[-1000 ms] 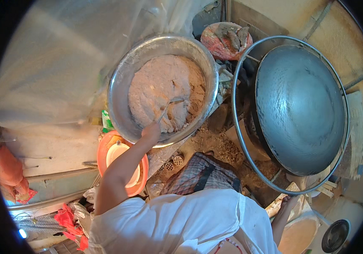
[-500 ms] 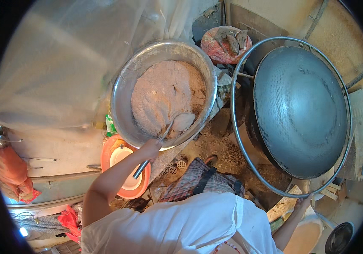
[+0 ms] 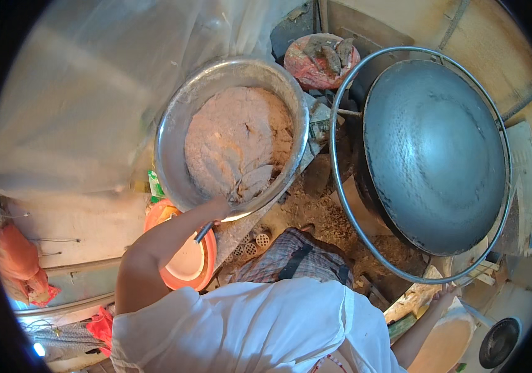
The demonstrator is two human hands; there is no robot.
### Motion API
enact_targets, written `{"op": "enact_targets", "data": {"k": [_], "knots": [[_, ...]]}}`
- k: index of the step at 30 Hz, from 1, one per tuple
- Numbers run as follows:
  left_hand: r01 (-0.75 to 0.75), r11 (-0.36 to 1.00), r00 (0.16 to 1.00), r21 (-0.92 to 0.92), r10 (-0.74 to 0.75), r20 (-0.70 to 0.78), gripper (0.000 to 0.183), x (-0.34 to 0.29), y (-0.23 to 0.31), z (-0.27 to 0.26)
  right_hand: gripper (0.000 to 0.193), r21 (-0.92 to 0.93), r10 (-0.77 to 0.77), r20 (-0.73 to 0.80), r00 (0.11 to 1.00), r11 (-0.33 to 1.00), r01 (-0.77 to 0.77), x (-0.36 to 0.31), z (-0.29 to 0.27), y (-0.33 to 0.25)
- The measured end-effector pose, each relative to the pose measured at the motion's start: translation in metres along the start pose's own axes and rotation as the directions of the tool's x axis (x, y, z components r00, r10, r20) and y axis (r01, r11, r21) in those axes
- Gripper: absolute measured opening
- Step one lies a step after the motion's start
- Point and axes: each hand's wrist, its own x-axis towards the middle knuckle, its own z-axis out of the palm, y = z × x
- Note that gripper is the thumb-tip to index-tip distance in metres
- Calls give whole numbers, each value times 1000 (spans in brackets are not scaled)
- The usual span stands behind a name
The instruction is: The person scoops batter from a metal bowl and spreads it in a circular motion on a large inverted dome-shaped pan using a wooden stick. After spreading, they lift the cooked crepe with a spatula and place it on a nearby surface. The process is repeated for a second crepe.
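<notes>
Left hand (image 3: 217, 209) closed round dark-handled utensil (image 3: 204, 231), right at near rim of metal basin (image 3: 171, 137); utensil's far end unclear in pinkish-brown mix (image 3: 222, 137). Mix sits mid-basin, bare wall round it. Right hand (image 3: 445, 292) at ring's (image 3: 427, 281) lower edge, can't tell grip. Ring circles wok (image 3: 436, 158); littered floor (image 3: 325, 214) gaps basin and ring

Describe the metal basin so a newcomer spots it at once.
Find the large dark pan inside its round metal ring. Left of it, at the left hand, sits the silvery metal basin. Unlike the smaller orange basin nearby, it holds a pinkish-brown mass.
</notes>
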Motion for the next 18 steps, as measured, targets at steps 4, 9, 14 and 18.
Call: {"op": "enact_targets", "data": {"k": [4,9,14,18], "knots": [[219,-152,944,-964,-215,248,33,3,13,-2,71,-43,53,-141,989,997,-60,-5,-30,7],[177,-656,947,-734,317,-55,38,22,12,-10,73,24,81,-157,984,997,-79,-14,-55,30],[346,-815,760,-465,534,-370,39,36,32,-35,74,19,30,-184,983,999,-27,-24,-59,38],[394,-866,617,-308,498,-609,33,55,40,-43,65,-2,53,-179,982,999,-54,-72,-17,14]]}}
